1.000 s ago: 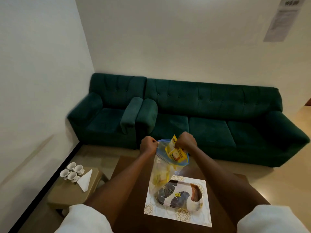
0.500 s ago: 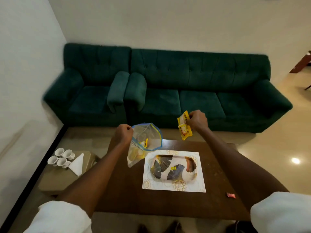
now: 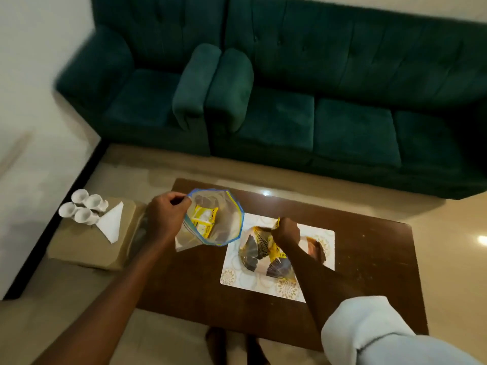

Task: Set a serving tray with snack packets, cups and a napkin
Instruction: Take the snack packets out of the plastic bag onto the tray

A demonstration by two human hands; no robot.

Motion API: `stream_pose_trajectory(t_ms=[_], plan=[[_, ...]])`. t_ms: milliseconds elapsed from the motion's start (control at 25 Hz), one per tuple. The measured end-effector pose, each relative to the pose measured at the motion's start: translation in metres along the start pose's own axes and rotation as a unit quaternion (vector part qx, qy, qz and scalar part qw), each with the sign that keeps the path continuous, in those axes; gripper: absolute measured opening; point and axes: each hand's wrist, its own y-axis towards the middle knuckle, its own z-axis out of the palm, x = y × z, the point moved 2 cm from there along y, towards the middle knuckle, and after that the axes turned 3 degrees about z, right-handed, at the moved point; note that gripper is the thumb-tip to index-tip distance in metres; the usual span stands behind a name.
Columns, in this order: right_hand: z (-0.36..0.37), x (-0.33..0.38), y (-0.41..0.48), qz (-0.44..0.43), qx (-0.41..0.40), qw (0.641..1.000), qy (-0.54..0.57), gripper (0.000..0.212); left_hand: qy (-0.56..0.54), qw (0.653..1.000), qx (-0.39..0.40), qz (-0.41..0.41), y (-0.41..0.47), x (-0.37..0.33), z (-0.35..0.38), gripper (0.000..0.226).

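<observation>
the right grip (image 3: 286,231) is closed in a pinch on a yellow snack packet (image 3: 277,255), which is held just over the patterned serving tray (image 3: 249,254). whether the packet's lower end touches the tray cannot be told. the packet is judged light, soft and crinkly, with a slick film, so it is best taken by its sealed top edge and laid flat rather than dropped. beneath the tray a white placemat (image 3: 325,234) is spread on the brown tabletop (image 3: 369,264). to the left of this grip, the left grip (image 3: 166,219) is pinched on the blue-edged rim of a clear zip bag (image 3: 229,229), which is held open; more yellow packets (image 3: 204,219) are seen inside. the bag is limp and is judged likely to sag if released. farther left, well apart, four white cups (image 3: 83,209) and a folded napkin (image 3: 112,226) rest on a low side stand (image 3: 79,252). the cups are likely fragile, and none is yet on the tray.
</observation>
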Motion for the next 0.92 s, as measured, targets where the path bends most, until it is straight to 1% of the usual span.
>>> stream_pose_trajectory(t_ms=[120, 240, 360, 440, 520, 640, 720, 840, 920], plan=[[0.029, 0.008, 0.044, -0.008, 0.016, 1.000, -0.023, 0.035, -0.028, 1.000, 0.004, -0.013, 0.005, 0.018, 0.015, 0.014], [0.060, 0.019, 0.074, -0.005, 0.028, 0.999, -0.025, 0.043, -0.030, 0.999, -0.015, -0.025, 0.001, 0.037, 0.026, 0.018], [0.096, 0.035, 0.087, -0.032, 0.052, 0.998, -0.020, 0.052, -0.028, 0.998, -0.040, -0.025, -0.002, 0.051, 0.026, 0.022], [0.119, 0.038, 0.091, -0.033, 0.070, 0.997, -0.021, 0.060, -0.037, 0.998, -0.040, -0.028, -0.002, 0.059, 0.025, 0.022], [0.135, 0.038, 0.092, -0.037, 0.084, 0.996, -0.022, 0.061, -0.042, 0.998, -0.041, -0.035, -0.001, 0.064, 0.022, 0.020], [0.148, 0.039, 0.094, -0.049, 0.090, 0.994, -0.021, 0.063, -0.055, 0.997, -0.039, -0.036, 0.001, 0.065, 0.019, 0.019], [0.148, 0.040, 0.096, -0.043, 0.091, 0.995, -0.014, 0.063, -0.062, 0.997, -0.040, -0.038, 0.000, 0.065, 0.019, 0.019], [0.145, 0.040, 0.097, -0.035, 0.095, 0.995, 0.024, 0.060, -0.065, 0.996, -0.041, -0.040, -0.002, 0.063, 0.017, 0.019], [0.136, 0.041, 0.091, -0.023, 0.089, 0.993, 0.072, 0.059, -0.060, 0.997, -0.039, -0.043, -0.003, 0.062, 0.015, 0.018]])
